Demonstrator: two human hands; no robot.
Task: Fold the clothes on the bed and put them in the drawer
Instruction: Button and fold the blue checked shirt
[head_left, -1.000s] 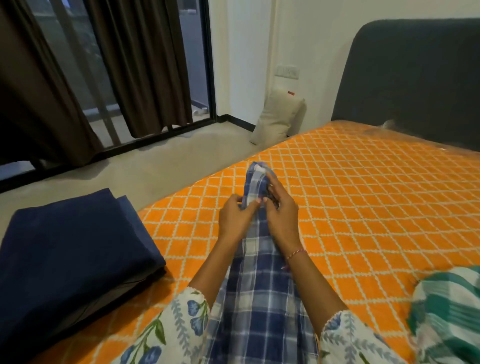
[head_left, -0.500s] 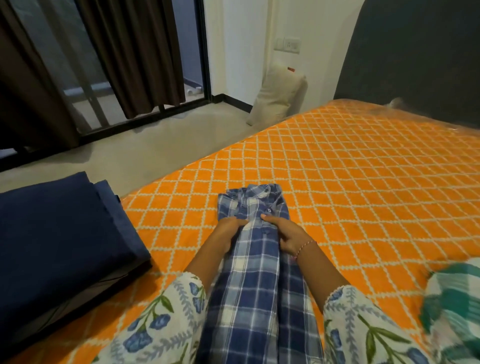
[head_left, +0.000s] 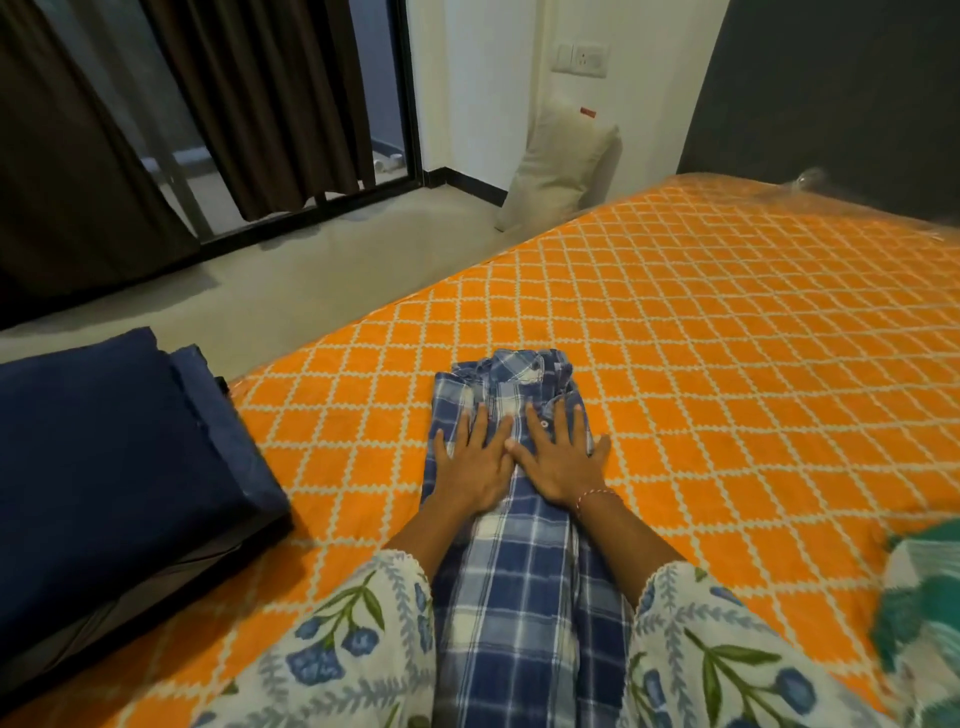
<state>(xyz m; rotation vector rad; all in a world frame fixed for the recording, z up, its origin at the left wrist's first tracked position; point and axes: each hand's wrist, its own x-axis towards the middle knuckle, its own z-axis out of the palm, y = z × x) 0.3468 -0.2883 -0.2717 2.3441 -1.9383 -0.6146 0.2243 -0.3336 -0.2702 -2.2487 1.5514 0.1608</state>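
The plaid shirt (head_left: 511, 519) lies on the bed (head_left: 727, 364) in a narrow strip running straight away from the person — collar farthest. Left hand (head_left: 475, 462) and right hand (head_left: 558, 462) press flat on it side by side, fingers spread, gripping nothing — equally near the collar end.

Left hand (head_left: 475, 467): I have it palm down, fingers straight and spread.
Right hand (head_left: 563, 460): flat too, fingers splayed, thumb touching my left.
Forearms: both reach forward, near parallel.
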